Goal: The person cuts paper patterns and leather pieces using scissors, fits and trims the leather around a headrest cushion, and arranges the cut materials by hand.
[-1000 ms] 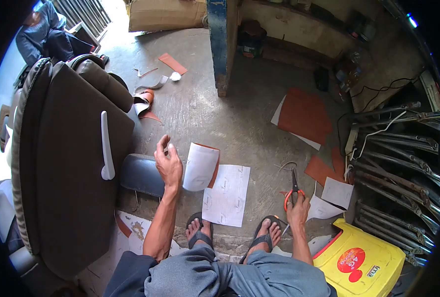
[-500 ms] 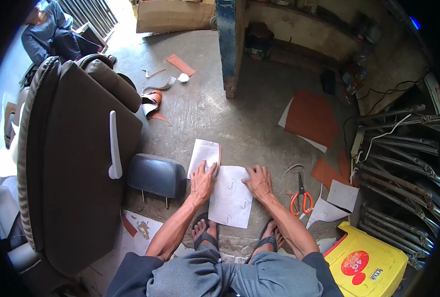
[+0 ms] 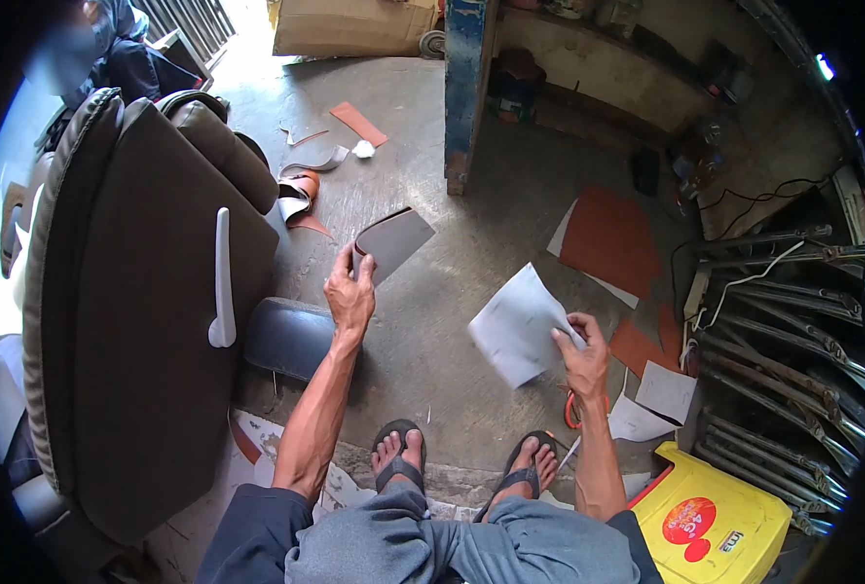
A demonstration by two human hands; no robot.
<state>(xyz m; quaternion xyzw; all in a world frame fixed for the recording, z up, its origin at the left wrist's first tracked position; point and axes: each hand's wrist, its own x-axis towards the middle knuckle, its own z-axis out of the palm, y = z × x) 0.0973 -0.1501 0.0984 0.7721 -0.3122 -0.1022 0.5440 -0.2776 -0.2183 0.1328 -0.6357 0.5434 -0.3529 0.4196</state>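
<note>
My left hand [image 3: 350, 294] pinches the lower left end of a folded piece of grey-brown sheet material [image 3: 398, 243], like upholstery leather, raised above the floor. Off to the right, a white piece of sheet material [image 3: 518, 326] with faint pen marks hangs tilted from my right hand [image 3: 585, 356], gripped by its right edge between thumb and fingers. Behind my right wrist, only the orange handles of the scissors [image 3: 572, 410] show. A dark padded headrest [image 3: 291, 337] stands left of my left forearm, partly covered by it.
A large brown seat [image 3: 150, 321] with a white lever [image 3: 222, 282] fills the left side. Reddish-brown sheets [image 3: 607, 238] and white offcuts [image 3: 666, 387] lie at right, near metal tubes [image 3: 783, 365] and a yellow box [image 3: 715, 516]. A blue post [image 3: 460, 97] stands ahead. A person [image 3: 126, 49] sits at top left.
Both hands have lifted pieces off the floor and moved apart. The left raised a folded piece forward and left; the right carried the marked white piece to the right, over the scissors.
</note>
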